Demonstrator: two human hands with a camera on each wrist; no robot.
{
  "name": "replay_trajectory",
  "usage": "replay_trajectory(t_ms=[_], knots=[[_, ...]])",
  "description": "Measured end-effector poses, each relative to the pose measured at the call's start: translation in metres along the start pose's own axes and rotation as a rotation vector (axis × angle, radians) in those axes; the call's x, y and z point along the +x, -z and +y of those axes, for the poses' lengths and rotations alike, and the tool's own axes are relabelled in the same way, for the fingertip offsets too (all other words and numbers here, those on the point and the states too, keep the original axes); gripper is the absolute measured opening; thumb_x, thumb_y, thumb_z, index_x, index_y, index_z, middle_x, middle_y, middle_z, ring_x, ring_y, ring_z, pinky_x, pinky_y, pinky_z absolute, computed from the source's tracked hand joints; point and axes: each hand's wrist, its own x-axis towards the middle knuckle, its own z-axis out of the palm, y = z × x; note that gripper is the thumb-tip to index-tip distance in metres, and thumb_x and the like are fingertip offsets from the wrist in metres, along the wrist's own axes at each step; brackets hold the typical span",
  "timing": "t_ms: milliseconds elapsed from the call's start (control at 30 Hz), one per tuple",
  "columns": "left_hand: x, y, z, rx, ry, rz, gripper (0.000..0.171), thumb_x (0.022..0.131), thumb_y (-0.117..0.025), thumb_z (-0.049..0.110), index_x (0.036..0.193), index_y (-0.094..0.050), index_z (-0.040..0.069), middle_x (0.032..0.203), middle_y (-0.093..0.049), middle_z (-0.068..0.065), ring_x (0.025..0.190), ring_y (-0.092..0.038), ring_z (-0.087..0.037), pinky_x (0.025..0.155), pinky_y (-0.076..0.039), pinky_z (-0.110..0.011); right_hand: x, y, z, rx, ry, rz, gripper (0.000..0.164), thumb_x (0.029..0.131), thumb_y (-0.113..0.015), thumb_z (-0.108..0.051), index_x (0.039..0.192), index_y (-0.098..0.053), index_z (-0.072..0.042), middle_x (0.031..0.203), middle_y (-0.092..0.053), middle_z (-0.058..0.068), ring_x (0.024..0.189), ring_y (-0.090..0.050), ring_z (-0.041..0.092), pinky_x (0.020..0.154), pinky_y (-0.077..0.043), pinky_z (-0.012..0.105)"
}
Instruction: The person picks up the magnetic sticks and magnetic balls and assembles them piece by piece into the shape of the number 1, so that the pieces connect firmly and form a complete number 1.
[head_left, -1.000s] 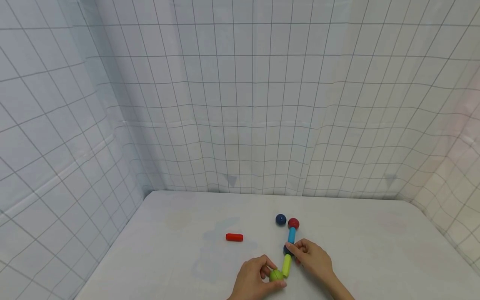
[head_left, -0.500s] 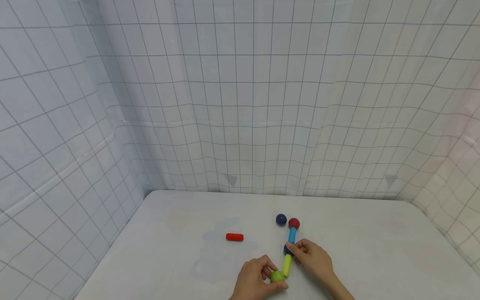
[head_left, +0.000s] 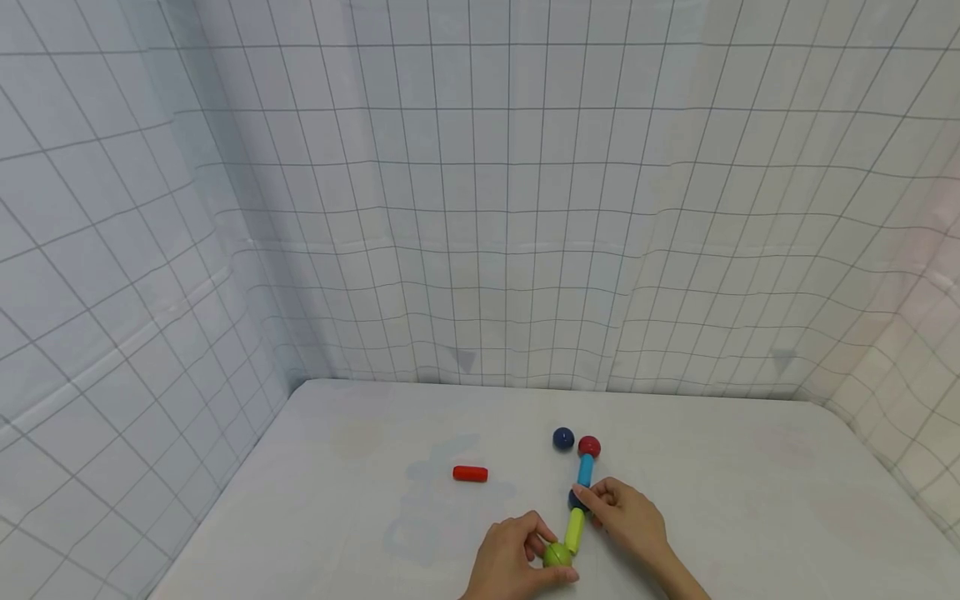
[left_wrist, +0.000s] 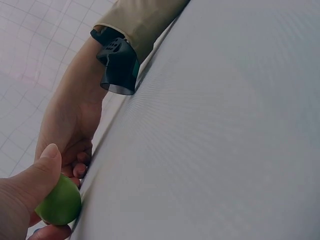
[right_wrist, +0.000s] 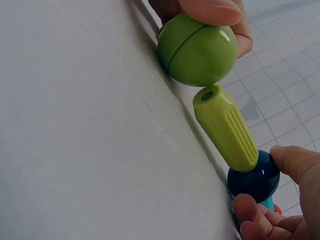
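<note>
My left hand pinches a green ball with a seam round it, low over the table. In the right wrist view the green ball sits right at the free, hollow end of a yellow-green ribbed rod. That rod's other end meets a dark blue ball, which my right hand grips between thumb and fingers. Beyond the dark blue ball, a light blue rod leads to a red ball, all in one line. The left wrist view shows the green ball under my thumb.
A loose navy ball lies just left of the red ball. Farther left is a red rod. The white table ends at a grid-patterned curtain at the back and sides.
The green ball in my left hand has shifted slightly right, closer to the yellow-green rod's end. My right hand keeps its grip on the dark blue ball.
</note>
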Motion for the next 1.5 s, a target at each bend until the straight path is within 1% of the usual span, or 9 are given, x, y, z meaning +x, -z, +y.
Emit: replay_trajectory(t_ms=[167, 400, 767, 1200, 1500], knots=[[0.0008, -0.0013, -0.0003, 0.000, 0.013, 0.003, 0.034, 0.070, -0.079, 0.052, 0.085, -0.061, 0.027, 0.066, -0.051, 0.017, 0.060, -0.043, -0.003, 0.060, -0.033, -0.025, 0.0000, -0.0001, 0.0008, -0.002, -0.002, -0.004, 0.044, 0.084, -0.061, -0.057, 0.083, -0.063, -0.013, 0.058, -0.052, -0.005, 0.054, -0.045, 0.013, 0.050, -0.029, 0.026], [-0.0003, -0.0049, -0.0013, 0.036, -0.002, 0.025, 0.036, 0.070, -0.078, 0.054, 0.085, -0.060, 0.026, 0.065, -0.048, 0.017, 0.059, -0.041, -0.002, 0.058, -0.034, -0.024, 0.0001, -0.0006, 0.0012, -0.005, 0.000, 0.001, 0.044, 0.084, -0.061, -0.057, 0.082, -0.063, -0.013, 0.057, -0.052, -0.005, 0.054, -0.044, 0.013, 0.050, -0.029, 0.026], [-0.0015, -0.0071, 0.0012, 0.069, 0.015, 0.024, 0.038, 0.071, -0.075, 0.056, 0.087, -0.060, 0.024, 0.066, -0.047, 0.017, 0.061, -0.041, -0.003, 0.058, -0.035, -0.024, 0.0012, -0.0012, 0.0018, -0.011, 0.001, 0.002, 0.045, 0.084, -0.061, -0.057, 0.083, -0.063, -0.013, 0.057, -0.052, -0.005, 0.054, -0.045, 0.013, 0.050, -0.029, 0.026], [-0.0029, -0.0079, 0.0029, 0.066, 0.022, 0.032, 0.039, 0.071, -0.075, 0.057, 0.086, -0.060, 0.025, 0.066, -0.047, 0.017, 0.062, -0.041, -0.003, 0.059, -0.034, -0.025, 0.0018, -0.0024, 0.0029, -0.017, -0.001, 0.003, 0.045, 0.084, -0.061, -0.058, 0.082, -0.063, -0.013, 0.057, -0.052, -0.005, 0.054, -0.043, 0.013, 0.049, -0.026, 0.026], [-0.0030, -0.0100, 0.0027, 0.061, 0.029, 0.036, 0.039, 0.070, -0.076, 0.056, 0.087, -0.060, 0.024, 0.066, -0.047, 0.017, 0.062, -0.041, -0.004, 0.059, -0.034, -0.025, 0.0015, -0.0019, 0.0027, -0.020, -0.002, 0.001, 0.046, 0.084, -0.060, -0.059, 0.082, -0.063, -0.013, 0.058, -0.052, -0.005, 0.055, -0.043, 0.013, 0.050, -0.027, 0.026]])
